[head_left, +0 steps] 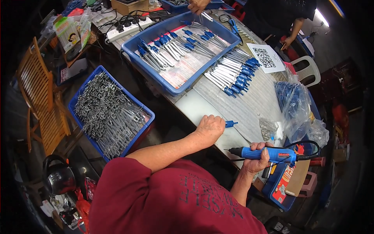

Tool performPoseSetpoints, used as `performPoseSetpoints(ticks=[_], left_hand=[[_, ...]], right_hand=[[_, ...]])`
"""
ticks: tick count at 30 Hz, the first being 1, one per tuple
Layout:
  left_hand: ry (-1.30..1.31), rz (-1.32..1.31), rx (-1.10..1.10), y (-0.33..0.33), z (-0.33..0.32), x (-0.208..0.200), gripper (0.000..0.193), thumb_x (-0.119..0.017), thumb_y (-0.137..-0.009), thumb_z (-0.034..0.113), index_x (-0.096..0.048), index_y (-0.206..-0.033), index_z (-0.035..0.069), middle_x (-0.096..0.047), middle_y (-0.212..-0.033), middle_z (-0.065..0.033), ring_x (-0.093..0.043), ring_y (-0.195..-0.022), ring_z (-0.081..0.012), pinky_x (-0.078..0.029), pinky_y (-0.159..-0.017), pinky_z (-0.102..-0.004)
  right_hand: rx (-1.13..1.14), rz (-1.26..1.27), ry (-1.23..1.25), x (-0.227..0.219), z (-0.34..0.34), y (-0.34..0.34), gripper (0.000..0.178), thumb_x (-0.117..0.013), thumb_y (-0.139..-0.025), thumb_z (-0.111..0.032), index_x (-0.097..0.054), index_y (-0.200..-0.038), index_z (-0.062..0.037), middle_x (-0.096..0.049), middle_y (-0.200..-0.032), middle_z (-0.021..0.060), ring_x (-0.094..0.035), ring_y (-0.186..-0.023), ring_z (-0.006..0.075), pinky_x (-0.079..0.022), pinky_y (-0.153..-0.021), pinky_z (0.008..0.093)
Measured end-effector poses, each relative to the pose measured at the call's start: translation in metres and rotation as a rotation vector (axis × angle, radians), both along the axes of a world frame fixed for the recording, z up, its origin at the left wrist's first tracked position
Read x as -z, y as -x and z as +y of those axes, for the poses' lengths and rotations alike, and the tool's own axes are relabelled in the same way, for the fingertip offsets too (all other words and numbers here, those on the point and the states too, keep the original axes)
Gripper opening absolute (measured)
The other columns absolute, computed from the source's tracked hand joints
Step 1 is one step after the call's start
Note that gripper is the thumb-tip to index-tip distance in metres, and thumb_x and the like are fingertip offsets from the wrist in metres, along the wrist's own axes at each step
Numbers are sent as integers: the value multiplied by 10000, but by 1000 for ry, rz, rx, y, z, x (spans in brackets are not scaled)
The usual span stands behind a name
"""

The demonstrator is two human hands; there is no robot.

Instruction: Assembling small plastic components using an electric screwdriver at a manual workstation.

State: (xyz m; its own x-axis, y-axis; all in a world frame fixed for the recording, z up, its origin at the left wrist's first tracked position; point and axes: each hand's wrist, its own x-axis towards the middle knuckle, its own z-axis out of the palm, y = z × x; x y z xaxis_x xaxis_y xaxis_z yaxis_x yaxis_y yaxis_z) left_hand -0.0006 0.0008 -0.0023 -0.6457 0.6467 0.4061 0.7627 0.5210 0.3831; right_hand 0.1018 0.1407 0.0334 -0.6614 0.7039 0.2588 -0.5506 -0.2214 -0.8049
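By the tabletop's [191, 103] near edge, the left hand [209, 130] is fisted round a rightward-pointing blue-headed bit [231, 124]; the right hand [254, 165] grips a power tool [281, 155], nose leftward, nearer the body.

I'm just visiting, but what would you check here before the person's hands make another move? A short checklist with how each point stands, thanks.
1. Left hand closed on the blue-ended bit: ok, the blue end sticks out to the right.
2. Right hand gripping the blue handheld tool: ok, fingers and thumb wrap its body.
3. Tool's dark tip apart from the left hand: ok, a gap shows.
4. Tip touching the bit: not ok, they are apart.
5. Tool switched off: cannot tell.
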Motion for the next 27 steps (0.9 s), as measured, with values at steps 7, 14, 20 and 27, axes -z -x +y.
performPoseSetpoints(ticks=[7,14,20,27], left_hand=[[7,4,-7,0,1,0,65,-474,-600,27,-459,-662,40,-483,-639,-91,-488,-604,-241,-374,-527,-337],[24,-5,-6,-1,0,-1,81,-477,-597,26,-460,-675,40,-483,-649,-90,-486,-613,-239,-373,-532,-334],[37,-17,-7,-1,0,-1,86,-477,-597,27,-461,-681,42,-483,-655,-88,-485,-620,-238,-373,-537,-332],[28,-6,-3,0,0,-1,82,-475,-601,29,-462,-681,41,-483,-649,-88,-485,-612,-239,-372,-531,-332]], right_hand=[[9,11,-15,1,1,0,300,-516,-670,-130,-418,-929,-15,-451,-667,79,-435,-571,173,-378,-548,275],[-1,20,-11,3,3,-1,301,-516,-671,-127,-417,-934,-17,-452,-670,79,-435,-571,172,-378,-545,277],[-7,16,0,1,2,0,305,-516,-670,-128,-415,-937,-22,-449,-673,78,-432,-570,170,-376,-545,275],[12,22,-13,2,2,0,312,-518,-666,-130,-414,-939,-22,-447,-673,77,-427,-575,168,-373,-545,273]])
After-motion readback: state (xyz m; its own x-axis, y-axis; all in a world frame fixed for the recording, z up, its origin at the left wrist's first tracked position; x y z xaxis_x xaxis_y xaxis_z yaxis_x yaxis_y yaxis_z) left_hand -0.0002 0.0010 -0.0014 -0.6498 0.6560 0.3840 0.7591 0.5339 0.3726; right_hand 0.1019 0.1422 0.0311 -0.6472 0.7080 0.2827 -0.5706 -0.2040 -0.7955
